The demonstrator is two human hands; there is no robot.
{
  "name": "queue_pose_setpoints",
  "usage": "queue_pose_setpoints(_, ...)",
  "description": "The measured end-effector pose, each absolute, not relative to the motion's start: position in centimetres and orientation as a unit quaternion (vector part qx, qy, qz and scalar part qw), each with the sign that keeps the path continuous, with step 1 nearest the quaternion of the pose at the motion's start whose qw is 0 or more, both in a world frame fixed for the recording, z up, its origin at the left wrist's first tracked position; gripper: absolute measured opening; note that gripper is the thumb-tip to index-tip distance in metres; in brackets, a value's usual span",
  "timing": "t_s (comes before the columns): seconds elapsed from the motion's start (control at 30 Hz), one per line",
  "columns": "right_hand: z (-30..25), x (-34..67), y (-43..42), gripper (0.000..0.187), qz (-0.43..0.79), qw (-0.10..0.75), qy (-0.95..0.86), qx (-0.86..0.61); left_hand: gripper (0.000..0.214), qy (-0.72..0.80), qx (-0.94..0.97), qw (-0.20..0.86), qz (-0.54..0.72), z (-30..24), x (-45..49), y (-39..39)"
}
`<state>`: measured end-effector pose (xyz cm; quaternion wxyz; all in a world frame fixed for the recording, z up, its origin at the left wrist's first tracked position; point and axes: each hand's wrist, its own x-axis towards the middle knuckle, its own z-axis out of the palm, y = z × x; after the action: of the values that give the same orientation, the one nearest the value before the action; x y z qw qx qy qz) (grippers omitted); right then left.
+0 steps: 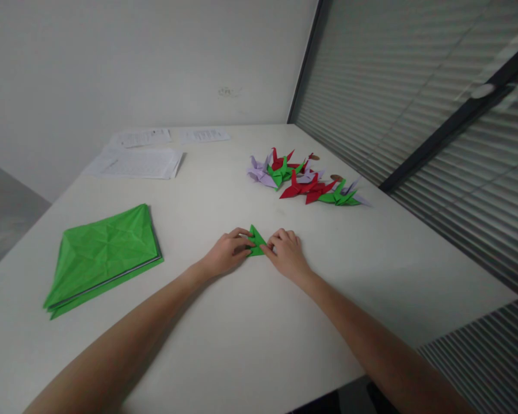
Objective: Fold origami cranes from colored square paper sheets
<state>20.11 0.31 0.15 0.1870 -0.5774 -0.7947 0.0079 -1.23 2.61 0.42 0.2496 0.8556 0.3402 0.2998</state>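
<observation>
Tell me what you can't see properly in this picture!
Head view:
Folded green paper: its sides hidden under the left hand and right hand.
Printed sheets: writing too small to read.
Brown bits behind the paper cranes: too small, partly covered.
Green stack: lower sheets hidden by the top one.

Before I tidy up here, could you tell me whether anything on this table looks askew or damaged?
Only the green paper stack: its top sheet is heavily creased and the sheets beneath poke out askew. The paper cranes and printed sheets look undamaged.
</observation>
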Motion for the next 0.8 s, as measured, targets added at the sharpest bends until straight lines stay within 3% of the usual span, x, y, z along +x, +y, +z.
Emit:
queue_pose_setpoints(0.43, 0.2, 19.9, 0.2, 0.025, 0.013, 0.172, -0.782, -0.599, 0.022, 0.293, 0.926, 0.113, 0.210, 1.2, -1.3, 2.2)
queue_pose_setpoints(0.8, 0.6, 19.5, 0.0, 0.023, 0.004, 0.162, -0.775, -0.610, 0.022, 0.244, 0.940, 0.047, 0.233, 1.7, -1.4, 1.0)
